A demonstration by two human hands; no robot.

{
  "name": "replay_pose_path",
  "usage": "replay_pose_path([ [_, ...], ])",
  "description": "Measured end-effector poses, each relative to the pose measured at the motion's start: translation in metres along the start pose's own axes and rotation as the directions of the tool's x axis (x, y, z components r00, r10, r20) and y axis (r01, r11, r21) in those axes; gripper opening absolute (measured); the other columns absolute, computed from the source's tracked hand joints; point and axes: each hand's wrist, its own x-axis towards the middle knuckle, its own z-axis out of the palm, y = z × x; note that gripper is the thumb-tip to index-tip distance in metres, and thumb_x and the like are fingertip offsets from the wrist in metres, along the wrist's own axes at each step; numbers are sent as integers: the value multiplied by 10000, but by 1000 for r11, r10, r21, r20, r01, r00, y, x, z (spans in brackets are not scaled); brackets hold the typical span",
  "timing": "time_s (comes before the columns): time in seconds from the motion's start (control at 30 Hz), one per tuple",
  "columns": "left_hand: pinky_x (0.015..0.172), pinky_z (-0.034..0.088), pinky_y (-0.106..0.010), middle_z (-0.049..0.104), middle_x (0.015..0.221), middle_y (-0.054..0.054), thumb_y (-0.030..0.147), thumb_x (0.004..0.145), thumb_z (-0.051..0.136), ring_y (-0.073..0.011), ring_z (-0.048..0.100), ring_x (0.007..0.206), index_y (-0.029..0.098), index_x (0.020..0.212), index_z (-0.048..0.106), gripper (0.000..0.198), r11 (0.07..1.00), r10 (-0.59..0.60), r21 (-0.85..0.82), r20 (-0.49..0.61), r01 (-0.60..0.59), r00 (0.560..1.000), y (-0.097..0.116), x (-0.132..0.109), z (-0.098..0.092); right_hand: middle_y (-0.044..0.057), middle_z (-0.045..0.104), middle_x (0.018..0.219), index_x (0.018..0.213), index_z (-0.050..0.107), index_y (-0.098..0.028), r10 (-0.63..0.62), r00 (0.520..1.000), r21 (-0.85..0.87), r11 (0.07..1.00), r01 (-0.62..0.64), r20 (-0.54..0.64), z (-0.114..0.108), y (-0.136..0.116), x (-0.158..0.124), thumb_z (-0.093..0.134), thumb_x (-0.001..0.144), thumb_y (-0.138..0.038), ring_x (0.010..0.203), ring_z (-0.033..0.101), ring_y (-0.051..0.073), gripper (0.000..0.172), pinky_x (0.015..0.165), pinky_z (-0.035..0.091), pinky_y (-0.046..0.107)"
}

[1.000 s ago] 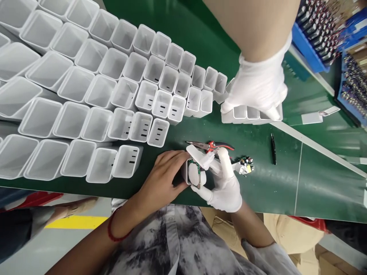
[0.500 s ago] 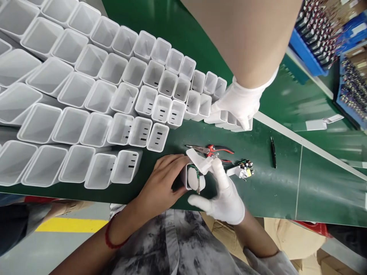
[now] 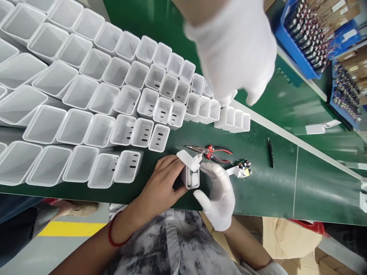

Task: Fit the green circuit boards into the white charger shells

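The bare fingers of the left hand (image 3: 162, 181) grip a narrow white case (image 3: 185, 177) around its side, thumb on the near side, with the open end turned up toward the camera. The case is on the person's side of the pliers (image 3: 210, 149), a little to their left. Pale rounded pieces (image 3: 195, 178) show inside its mouth, and a white flap-like part (image 3: 186, 158) sits at its far edge, reaching toward the pliers. The gloved right hand (image 3: 219, 196), also nearer the person than the pliers, has its fingers curved and parted from the thumb, grasping nothing; whether the fingertips touch the case I cannot tell.

Just right of the pliers and slightly nearer the person is a small cluster of electronic parts (image 3: 243, 170); farther right lies a slim black tool (image 3: 270, 152). All of these are on the green worktop (image 3: 266, 191). To the left of the pliers, open white containers (image 3: 127, 166) stand in rows. Beyond the pliers a co-worker's gloved hand (image 3: 237, 49), blurred, reaches in above smaller white containers (image 3: 238, 120); its grip is unclear. Far beyond to the right is a blue tray (image 3: 295, 49).
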Motion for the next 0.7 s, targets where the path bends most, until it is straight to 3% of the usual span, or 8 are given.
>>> replay_pose_path([
  [0.1, 998, 444, -429, 652, 1222, -97, 133, 817, 638, -287, 570, 1160, 215, 1331, 460, 550, 1000, 4, -1, -4, -4, 1000, 0, 0, 1, 117, 553, 1313, 1460, 418, -360, -245, 970, -248, 940, 236, -2, -1, -5, -1, 665, 875, -225, 1169, 592, 286, 649, 937, 562, 497],
  [0.2, 1000, 444, -453, 648, 1216, -113, 137, 823, 625, -300, 570, 1153, 201, 1318, 466, 524, 1000, 24, 15, -33, -24, 999, 0, -2, 4, 150, 555, 1337, 1521, 333, -337, -324, 939, -385, 857, 343, 116, 1, -7, 0, 675, 864, -222, 1161, 599, 307, 750, 881, 585, 479],
  [0.3, 1021, 446, -464, 642, 1227, -127, 148, 830, 631, -304, 567, 1172, 184, 1308, 463, 508, 999, 46, 28, -66, -44, 997, -1, -4, 7, 181, 552, 1362, 1551, 273, -296, -358, 927, -432, 822, 372, 117, 5, -5, -2, 680, 863, -246, 1169, 607, 326, 802, 861, 597, 475],
  [0.57, 1060, 452, -480, 651, 1222, -127, 108, 821, 631, -296, 590, 1186, 189, 1313, 454, 530, 997, 73, 33, -78, -70, 994, -2, -4, 7, 150, 611, 1337, 1532, 323, -284, -333, 933, -512, 783, 354, 137, 12, -1, -6, 652, 860, -188, 1211, 587, 362, 755, 883, 594, 517],
  [0.7, 1040, 468, -489, 661, 1199, -128, 129, 828, 646, -304, 609, 1160, 193, 1317, 449, 531, 995, 81, 60, -103, -75, 991, -3, -3, 8, 155, 605, 1342, 1554, 261, -249, -404, 893, -435, 780, 450, 201, 9, 4, -8, 619, 860, -160, 1278, 540, 351, 787, 952, 553, 563],
])
